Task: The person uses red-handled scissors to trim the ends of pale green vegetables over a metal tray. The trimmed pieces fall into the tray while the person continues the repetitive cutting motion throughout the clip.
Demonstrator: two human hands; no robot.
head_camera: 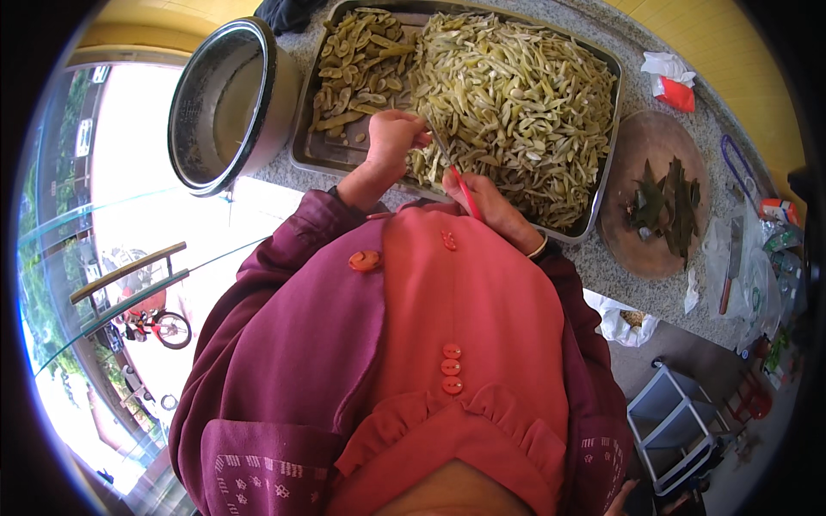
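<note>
My right hand (487, 198) grips red-handled scissors (459, 180), their blades pointing up and left to my left fingertips. With its fingers pinched together at the blade tips, my left hand (392, 137) appears to hold a green pod, mostly hidden by the fingers. Both hands are over the near edge of a large rectangular metal tray (329, 151). Flat, larger whole pods (361, 58) lie in its left part. A big heap of narrow green cut pod pieces (516, 103) fills the right part and reaches down beside my right hand.
A deep, dark-rimmed metal pot (284, 109) stands left of the tray. At right, a round board (652, 138) bears dark green leaves (677, 206). Beyond are a knife (732, 258), plastic bags (758, 284) and a red-and-white packet (674, 90). A metal-framed cart (674, 413) stands below the counter.
</note>
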